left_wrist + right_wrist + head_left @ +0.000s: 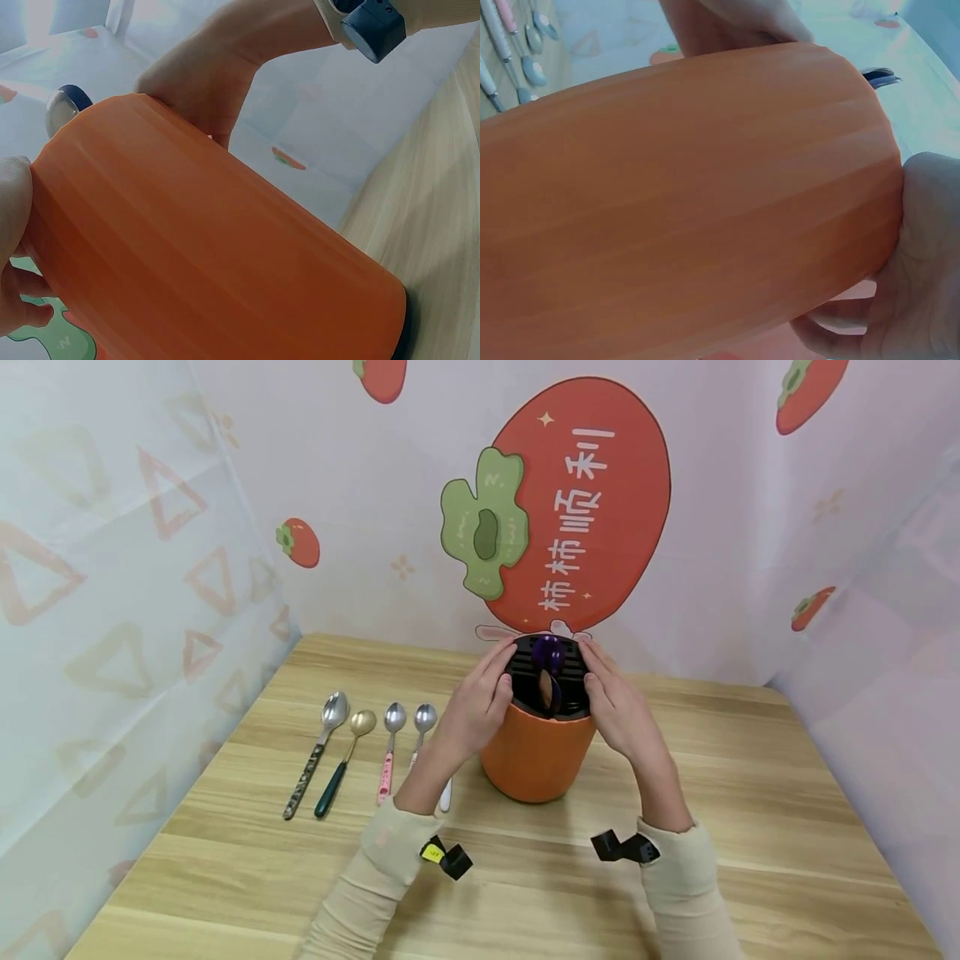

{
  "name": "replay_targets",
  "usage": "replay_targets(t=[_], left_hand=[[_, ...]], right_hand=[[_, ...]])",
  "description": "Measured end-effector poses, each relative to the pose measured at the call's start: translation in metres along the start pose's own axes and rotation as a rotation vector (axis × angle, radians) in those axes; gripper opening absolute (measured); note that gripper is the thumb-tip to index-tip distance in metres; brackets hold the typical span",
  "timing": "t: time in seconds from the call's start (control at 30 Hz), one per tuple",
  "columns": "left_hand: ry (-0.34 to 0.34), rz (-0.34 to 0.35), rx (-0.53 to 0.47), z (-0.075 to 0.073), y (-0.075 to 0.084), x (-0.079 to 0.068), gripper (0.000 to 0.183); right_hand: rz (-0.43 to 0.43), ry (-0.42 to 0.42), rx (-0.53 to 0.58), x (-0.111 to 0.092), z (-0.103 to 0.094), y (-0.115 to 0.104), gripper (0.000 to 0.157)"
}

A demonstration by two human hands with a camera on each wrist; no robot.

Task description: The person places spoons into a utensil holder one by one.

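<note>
An orange utensil holder [536, 756] with a black slatted insert [517, 681] stands on the wooden table. My left hand [476, 706] grips its left side at the rim, and my right hand [622, 710] holds the right side. The fingers of both hands lie along the rim towards the back, thumbs at the near side. Inside the holder, a shiny purple spoon [548, 653] and a copper-toned spoon [546, 689] show at the top; their handles are hidden. Both wrist views are largely filled by the holder's ribbed orange wall [217, 232].
Left of the holder lie several spoons: one with a patterned dark handle [307, 777], one gold with a green handle [332, 789], one with a pink handle [386, 777], and a silver one [425, 718] partly behind my left forearm. Printed cloth [720, 527] walls the table.
</note>
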State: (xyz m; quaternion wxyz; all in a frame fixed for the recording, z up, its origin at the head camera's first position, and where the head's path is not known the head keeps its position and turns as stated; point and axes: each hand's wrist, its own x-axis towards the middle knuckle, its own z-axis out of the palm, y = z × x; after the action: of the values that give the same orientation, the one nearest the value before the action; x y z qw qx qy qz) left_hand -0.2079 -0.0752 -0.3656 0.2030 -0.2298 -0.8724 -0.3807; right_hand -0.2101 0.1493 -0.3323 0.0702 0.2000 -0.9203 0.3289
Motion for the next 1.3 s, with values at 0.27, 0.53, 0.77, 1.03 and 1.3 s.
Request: replay_targets(t=[0.27, 0.53, 0.77, 1.03, 1.3], left_hand=[[-0.007, 0.002, -0.006, -0.001, 0.0, 0.0, 0.054], [-0.016, -0.011, -0.022, -0.003, 0.001, 0.003, 0.053], [-0.042, -0.053, -0.058, -0.016, 0.005, -0.002, 0.054], [-0.036, -0.169, 0.048, -0.049, -0.009, -0.024, 0.054], [-0.059, -0.299, 0.213, -0.085, -0.043, -0.061, 0.058]], right_hand=[[0.02, 0.012, 0.055, 0.0, 0.002, 0.0, 0.052], [0.016, 0.055, 0.093, 0.002, 0.004, 0.001, 0.052], [0.03, 0.064, 0.115, 0.001, 0.005, 0.002, 0.052], [0.024, 0.071, 0.129, 0.001, 0.001, 0.003, 0.052], [0.032, 0.087, 0.148, 0.003, 0.007, 0.004, 0.052]])
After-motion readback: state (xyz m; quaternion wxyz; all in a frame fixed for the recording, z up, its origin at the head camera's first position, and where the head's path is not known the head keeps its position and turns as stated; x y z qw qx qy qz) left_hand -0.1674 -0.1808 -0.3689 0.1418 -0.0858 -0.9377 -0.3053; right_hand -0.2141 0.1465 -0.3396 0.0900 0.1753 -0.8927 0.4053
